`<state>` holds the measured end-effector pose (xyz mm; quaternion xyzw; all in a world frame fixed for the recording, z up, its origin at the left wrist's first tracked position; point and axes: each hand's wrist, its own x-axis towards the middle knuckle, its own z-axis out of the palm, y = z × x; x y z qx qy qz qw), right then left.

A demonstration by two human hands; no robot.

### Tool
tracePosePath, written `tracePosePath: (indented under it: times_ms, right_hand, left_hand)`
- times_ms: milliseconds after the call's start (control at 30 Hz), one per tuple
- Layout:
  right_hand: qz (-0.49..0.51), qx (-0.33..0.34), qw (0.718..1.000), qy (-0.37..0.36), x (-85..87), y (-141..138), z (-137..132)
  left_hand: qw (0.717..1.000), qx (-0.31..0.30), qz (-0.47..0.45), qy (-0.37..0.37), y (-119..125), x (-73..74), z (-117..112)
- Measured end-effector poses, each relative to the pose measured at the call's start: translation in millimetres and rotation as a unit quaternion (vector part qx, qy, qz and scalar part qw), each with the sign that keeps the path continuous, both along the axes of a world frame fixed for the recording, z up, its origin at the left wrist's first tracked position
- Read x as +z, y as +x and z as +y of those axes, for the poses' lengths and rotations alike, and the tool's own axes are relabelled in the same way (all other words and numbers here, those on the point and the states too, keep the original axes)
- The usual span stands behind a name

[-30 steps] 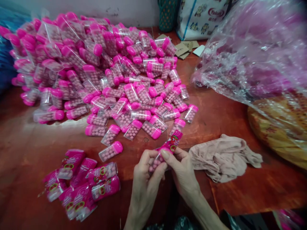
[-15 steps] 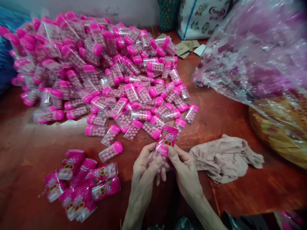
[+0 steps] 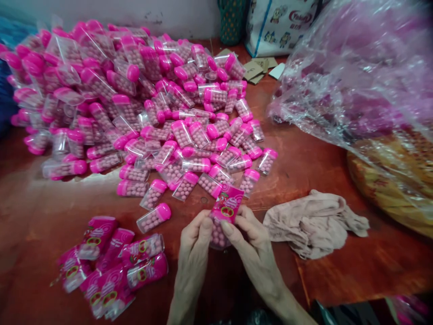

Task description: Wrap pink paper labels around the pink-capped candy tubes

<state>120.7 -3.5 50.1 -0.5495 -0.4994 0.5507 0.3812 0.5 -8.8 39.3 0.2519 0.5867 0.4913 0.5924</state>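
Between my two hands is a small clear candy container (image 3: 219, 234) full of round pink candies, with a printed pink sleeve (image 3: 229, 203) around its upper part. My left hand (image 3: 195, 243) grips its left side, thumb along the edge. My right hand (image 3: 252, 239) pinches the right side, thumb on the front by the sleeve's lower edge. The far fingers are partly hidden behind it. Lower left lies a group of sleeved containers (image 3: 113, 289). Just beyond my left hand rests a single unsleeved container (image 3: 154, 218) with a pink cap.
A large heap of pink-capped containers (image 3: 135, 104) covers the back left of the reddish table (image 3: 365, 266). To the right lie a crumpled beige cloth (image 3: 318, 223), a clear plastic bag (image 3: 334, 81) and a round yellow-brown tray (image 3: 375, 180). Cardboard pieces (image 3: 253, 71) lie behind.
The printed sleeve sits higher on the container, and more candies show below it. My left fingers have shifted to the container's side. The view has moved slightly.
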Motion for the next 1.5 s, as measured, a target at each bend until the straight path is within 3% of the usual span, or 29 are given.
tracePosePath:
  times_ms: [67,133,300,467,700,900,1200,1500]
  right_hand:
    - [0.029,0.075,0.997,-0.005,8.1,8,5]
    - [0.047,0.112,0.992,-0.030,12.0,11,3]
    - [-0.048,0.140,0.985,-0.088,3.6,-3,-20]
    - [-0.134,0.077,0.987,-0.045,-1.0,-15,-34]
    - [-0.162,0.133,0.978,-0.012,-3.7,-14,-44]
    - [-0.232,0.092,0.967,0.043,-18.3,-18,-67]
    - [-0.126,0.088,0.988,0.016,-6.5,-15,-50]
    - [-0.140,0.089,0.986,-0.004,-6.7,-18,-48]
  left_hand:
    - [0.999,-0.011,0.034,0.018,-8,2.7,2]
    - [1.000,-0.007,0.010,0.012,-10,5.0,4]
    - [0.982,0.129,-0.132,-0.038,-1,6.2,7]
    - [0.982,0.120,-0.141,-0.032,2,11.1,3]
    - [0.980,0.078,-0.171,-0.069,-3,12.6,-10]
    - [0.976,0.105,-0.182,-0.051,-6,7.6,-14]
    - [0.972,0.110,-0.200,-0.056,-1,11.1,-20]
    - [0.973,0.128,-0.179,-0.070,0,7.1,-17]
